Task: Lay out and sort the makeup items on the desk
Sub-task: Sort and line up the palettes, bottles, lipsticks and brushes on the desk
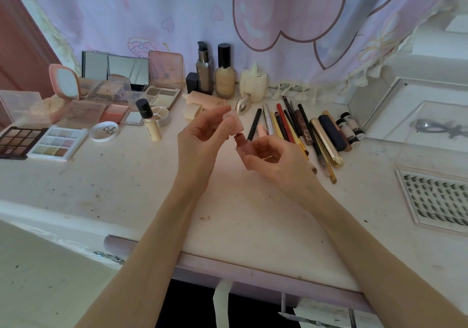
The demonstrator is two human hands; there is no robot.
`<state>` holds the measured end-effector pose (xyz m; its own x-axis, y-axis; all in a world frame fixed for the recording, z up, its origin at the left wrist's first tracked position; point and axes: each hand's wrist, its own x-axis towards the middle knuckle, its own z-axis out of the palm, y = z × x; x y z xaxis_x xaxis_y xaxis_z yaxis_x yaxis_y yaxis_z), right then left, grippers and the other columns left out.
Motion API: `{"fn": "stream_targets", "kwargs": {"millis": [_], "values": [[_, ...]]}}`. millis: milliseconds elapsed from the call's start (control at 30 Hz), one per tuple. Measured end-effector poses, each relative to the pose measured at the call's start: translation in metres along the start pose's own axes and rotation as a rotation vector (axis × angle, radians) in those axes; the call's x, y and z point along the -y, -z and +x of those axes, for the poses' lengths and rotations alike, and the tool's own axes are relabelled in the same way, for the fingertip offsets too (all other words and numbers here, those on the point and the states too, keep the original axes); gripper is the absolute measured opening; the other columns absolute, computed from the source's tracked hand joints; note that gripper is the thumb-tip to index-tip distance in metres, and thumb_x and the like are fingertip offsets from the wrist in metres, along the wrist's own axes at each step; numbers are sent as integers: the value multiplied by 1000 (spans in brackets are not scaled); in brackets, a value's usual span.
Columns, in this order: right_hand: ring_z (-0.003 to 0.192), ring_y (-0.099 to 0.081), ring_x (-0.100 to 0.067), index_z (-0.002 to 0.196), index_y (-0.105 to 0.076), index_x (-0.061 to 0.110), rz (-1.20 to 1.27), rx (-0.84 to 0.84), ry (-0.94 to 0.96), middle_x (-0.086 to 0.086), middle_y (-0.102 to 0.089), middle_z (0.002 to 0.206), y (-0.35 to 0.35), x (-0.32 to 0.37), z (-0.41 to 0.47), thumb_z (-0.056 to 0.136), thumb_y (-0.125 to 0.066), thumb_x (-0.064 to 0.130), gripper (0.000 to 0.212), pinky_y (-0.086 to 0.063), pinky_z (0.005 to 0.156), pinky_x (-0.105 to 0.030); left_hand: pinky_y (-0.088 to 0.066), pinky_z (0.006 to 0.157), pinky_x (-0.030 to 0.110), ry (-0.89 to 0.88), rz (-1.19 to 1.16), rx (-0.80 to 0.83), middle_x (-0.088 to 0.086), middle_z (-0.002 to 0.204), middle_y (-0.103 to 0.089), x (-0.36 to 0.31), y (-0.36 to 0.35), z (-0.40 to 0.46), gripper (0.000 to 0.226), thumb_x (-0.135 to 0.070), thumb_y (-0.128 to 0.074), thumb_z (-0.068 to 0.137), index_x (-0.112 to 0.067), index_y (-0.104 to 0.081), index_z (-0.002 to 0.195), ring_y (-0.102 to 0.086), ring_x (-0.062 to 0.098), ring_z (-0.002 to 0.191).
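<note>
Above the middle of the white desk (pixel 126 188), my left hand (pixel 202 135) pinches a pale pink cap (pixel 236 122) between thumb and fingers. My right hand (pixel 268 155) grips a small pink tube (pixel 244 145), its open neck pointing up toward the cap. Cap and tube sit very close; whether they touch is unclear. Eyeshadow palettes (pixel 38 142), compacts and a blush (pixel 114 112) lie at the left. A row of pencils, brushes and mascaras (pixel 298 130) lies at the right.
Foundation bottles (pixel 224 74) and a cream jar stand at the back by the curtain. A concealer tube (pixel 149 122) and round white lid (pixel 105 131) lie left of centre. A false-lash tray (pixel 438 198) sits at the right, a clear box (pixel 430 122) behind it. A drawer is open below the front edge.
</note>
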<state>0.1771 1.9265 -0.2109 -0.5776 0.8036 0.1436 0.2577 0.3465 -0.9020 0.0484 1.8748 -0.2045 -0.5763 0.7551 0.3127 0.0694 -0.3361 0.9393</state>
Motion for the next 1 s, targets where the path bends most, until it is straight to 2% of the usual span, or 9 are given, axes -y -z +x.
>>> {"fn": "stream_targets", "kwargs": {"millis": [67,200,300,433,600,767,900,1000], "values": [[85,-65,-12,100,-65,13,22,-19,3,2,-68,89,-1,1,-1,81,-69,22,21,-53,82,-26,-48,68,12,-5,9,3,-16,73,-69,-2,1,0,14,-9,-61,87,-19,-63,97,-63,-2,72],[84,-65,-11,102,-65,10,16,10,20,1,-68,89,-5,2,-3,82,-69,17,21,-53,80,-21,-48,68,11,-17,25,15,-13,72,-69,-5,7,-4,16,-8,-60,88,-22,-65,93,-63,-1,71],[86,-65,-8,103,-64,13,8,39,14,6,-67,90,-10,6,-4,83,-67,19,21,-52,82,-19,-47,65,9,-25,45,19,-17,70,-68,-9,15,-7,16,-9,-59,88,-22,-64,95,-62,-3,69],[88,-66,-9,104,-64,14,26,35,21,6,-68,91,-16,11,0,81,-68,20,24,-52,83,-21,-49,72,14,-25,81,27,-16,71,-68,-14,23,-9,15,-11,-61,87,-20,-63,99,-64,-1,74],[81,-63,1,105,-63,12,89,45,33,9,-66,89,-29,19,-2,83,-68,17,23,-48,75,-8,-47,68,9,-19,87,-8,-17,71,-68,-19,34,-9,18,-11,-61,87,-11,-64,106,-63,-3,72],[78,-63,-1,92,-60,23,136,29,54,11,-65,84,-40,30,-5,82,-68,15,15,-51,75,-12,-49,71,14,-40,103,-49,-18,74,-69,-24,44,-7,17,-13,-60,88,-12,-65,105,-64,-2,75],[86,-63,-15,92,-59,21,154,17,63,5,-65,87,-47,35,-4,82,-68,13,15,-52,80,-22,-49,71,13,-37,79,-70,-18,73,-69,-27,50,-6,16,-10,-59,89,-13,-65,103,-63,-3,74],[87,-64,-14,92,-60,22,159,35,70,7,-66,88,-50,36,-3,82,-68,12,16,-52,82,-22,-49,72,12,-40,99,-66,-17,76,-70,-28,55,-7,18,-13,-60,89,-13,-65,107,-64,-3,78]]}}
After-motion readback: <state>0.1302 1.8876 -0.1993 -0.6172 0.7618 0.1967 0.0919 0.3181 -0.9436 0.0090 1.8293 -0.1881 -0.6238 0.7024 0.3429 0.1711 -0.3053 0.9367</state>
